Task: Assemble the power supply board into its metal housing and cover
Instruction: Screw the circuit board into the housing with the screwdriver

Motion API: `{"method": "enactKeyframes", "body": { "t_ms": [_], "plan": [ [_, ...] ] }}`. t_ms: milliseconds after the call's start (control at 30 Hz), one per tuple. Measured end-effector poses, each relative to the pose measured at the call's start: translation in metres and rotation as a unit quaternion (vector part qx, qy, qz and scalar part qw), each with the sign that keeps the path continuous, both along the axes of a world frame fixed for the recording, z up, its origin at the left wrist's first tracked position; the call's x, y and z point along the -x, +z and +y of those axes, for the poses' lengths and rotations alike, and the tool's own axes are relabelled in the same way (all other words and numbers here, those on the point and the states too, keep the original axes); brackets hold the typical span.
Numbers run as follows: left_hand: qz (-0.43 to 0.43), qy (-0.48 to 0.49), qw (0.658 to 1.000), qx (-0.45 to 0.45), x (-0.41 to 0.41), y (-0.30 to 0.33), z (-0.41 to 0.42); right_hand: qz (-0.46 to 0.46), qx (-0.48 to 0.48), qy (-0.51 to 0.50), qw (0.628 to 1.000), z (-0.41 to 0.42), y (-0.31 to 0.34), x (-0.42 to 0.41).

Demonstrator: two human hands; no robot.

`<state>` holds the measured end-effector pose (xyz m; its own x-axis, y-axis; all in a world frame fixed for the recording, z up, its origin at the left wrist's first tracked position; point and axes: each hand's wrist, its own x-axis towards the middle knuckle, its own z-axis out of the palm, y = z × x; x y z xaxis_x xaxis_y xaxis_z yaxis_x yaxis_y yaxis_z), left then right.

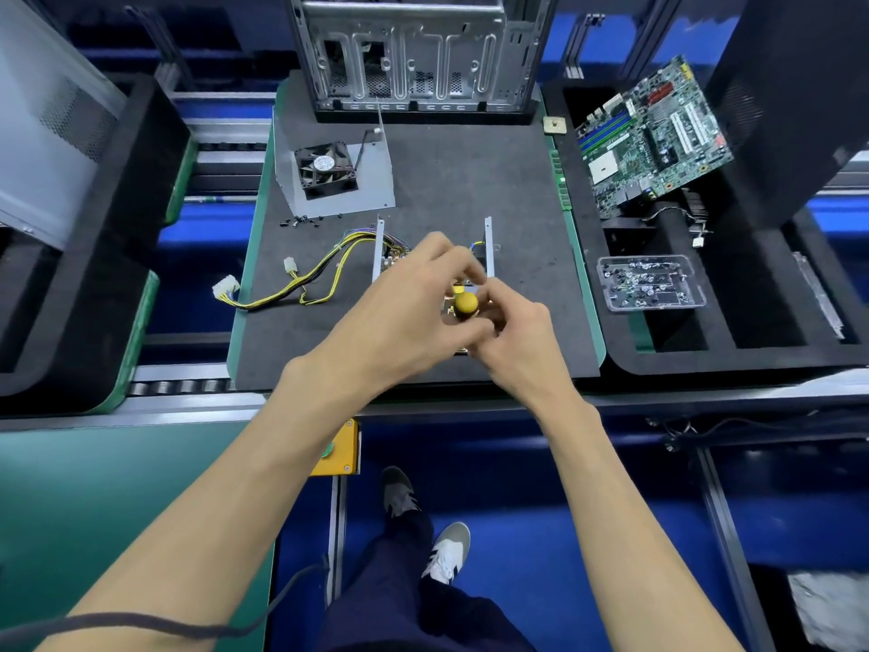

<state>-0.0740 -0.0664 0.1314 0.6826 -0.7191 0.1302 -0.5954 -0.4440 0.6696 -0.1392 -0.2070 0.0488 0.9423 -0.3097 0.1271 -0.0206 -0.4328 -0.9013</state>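
Your right hand (512, 331) and left hand (414, 303) meet over the metal housing (488, 247), fingers of both curled around a yellow-capped screwdriver (465, 301) that stands roughly upright with its cap toward you — which hand carries the grip and which steadies it, I cannot tell. The housing sits on the dark mat (470, 181), near the mat's front edge and about midway across; its two side walls stand up, and its long axis looks to run from the front of the mat toward the back, though your hands hide the near end. The power supply board (392, 262) shows only in slivers inside it. The cable bundle (301, 284) leaves the housing on the left and trails across the mat to white plugs at the left edge. The risk, as I judge it: your hands cover the tip, so a tilted driver could slip off the screw and gouge the board — or cross-thread it. Loose wires near the left wall could be pinched. The fan cover (329, 174) lies toward the mat's back left, small loose black screws (301, 222) just before it.
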Motion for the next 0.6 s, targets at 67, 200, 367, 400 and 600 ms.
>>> {"method": "enactKeyframes", "body": {
  "t_ms": [67, 200, 367, 400, 600],
  "plan": [
    [-0.007, 0.026, 1.0, 0.008, 0.0008, -0.0001, -0.0007, -0.005, 0.0, -0.001, 1.0, 0.0006, -0.0008, -0.0001],
    [-0.021, -0.061, 0.998, -0.023, -0.0009, 0.0031, 0.0007, -0.005, 0.002, 0.022, 1.0, 0.0021, 0.0001, 0.0019],
    [-0.012, 0.04, 0.999, -0.013, 0.0028, -0.006, 0.0013, 0.01, -0.01, 0.008, 1.0, 0.0035, -0.0003, 0.0025],
    [-0.016, 0.057, 0.998, -0.005, 0.0036, -0.0068, 0.0011, 0.016, -0.007, 0.005, 1.0, 0.0031, -0.001, 0.0021],
    [-0.055, -0.029, 0.998, -0.027, 0.0036, -0.0063, 0.0037, -0.011, -0.008, 0.016, 1.0, 0.0023, -0.0001, 0.003]
  ]
}}
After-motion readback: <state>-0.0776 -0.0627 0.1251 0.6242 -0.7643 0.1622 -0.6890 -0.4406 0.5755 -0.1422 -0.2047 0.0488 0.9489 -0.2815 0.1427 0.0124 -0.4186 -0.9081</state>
